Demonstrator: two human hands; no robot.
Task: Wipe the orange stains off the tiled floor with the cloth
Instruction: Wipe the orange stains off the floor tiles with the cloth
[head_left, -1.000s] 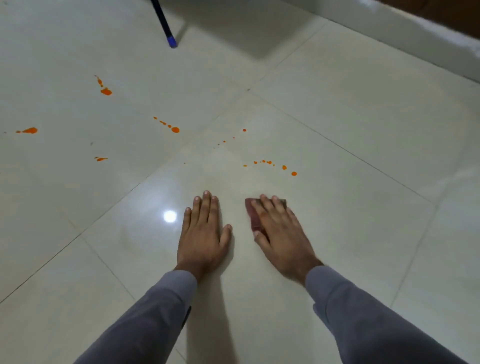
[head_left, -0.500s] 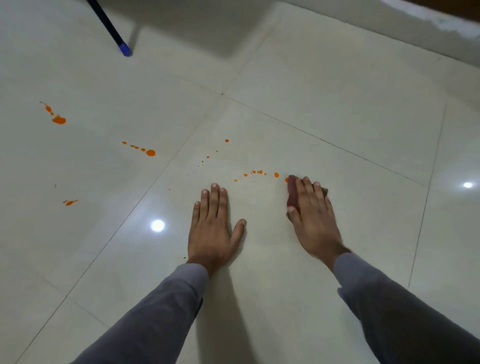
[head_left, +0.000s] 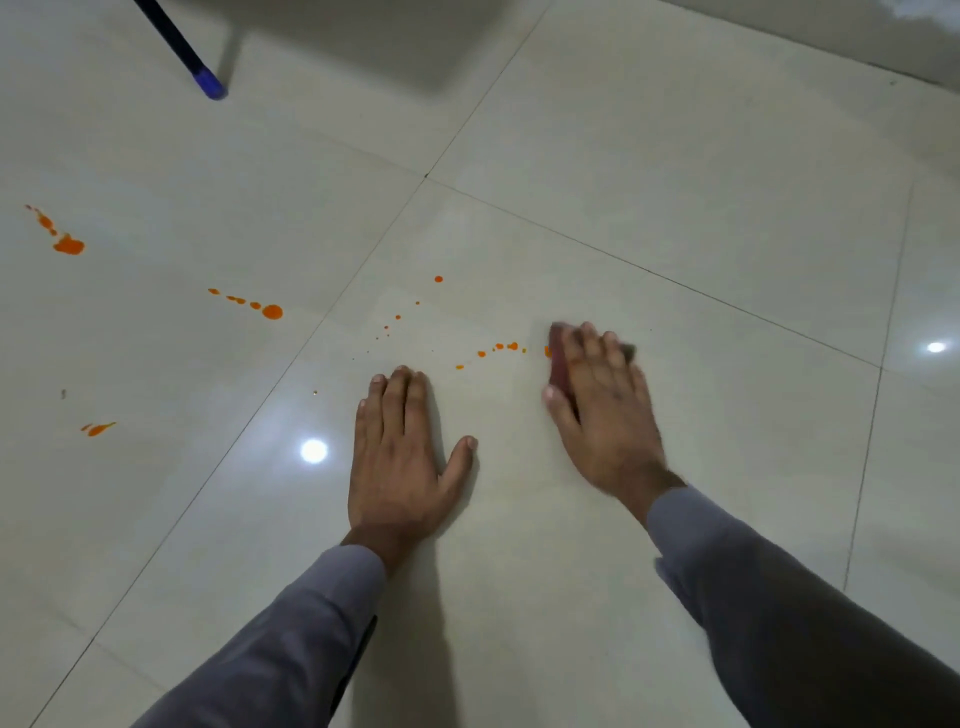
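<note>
My right hand (head_left: 605, 410) lies flat with straight fingers on a dark red cloth (head_left: 559, 358), pressing it to the pale tiled floor (head_left: 675, 218); most of the cloth is hidden under the hand. The cloth's left edge touches the nearest orange spot of a short trail of orange drops (head_left: 501, 348). My left hand (head_left: 402, 457) rests flat on the tile, fingers straight. More orange stains lie to the left: a dotted line ending in a round blob (head_left: 270, 310), a larger smear (head_left: 67, 244), a small streak (head_left: 98, 428) and scattered specks (head_left: 397, 317).
A dark pole with a blue tip (head_left: 208, 85) stands on the floor at the upper left. A wall base (head_left: 857, 36) runs along the upper right. Ceiling light reflections (head_left: 313, 450) shine on the glossy tiles.
My right hand has slid the cloth forward and to the right until it reached the nearest orange drops. My left hand has stayed planted on the tile.
</note>
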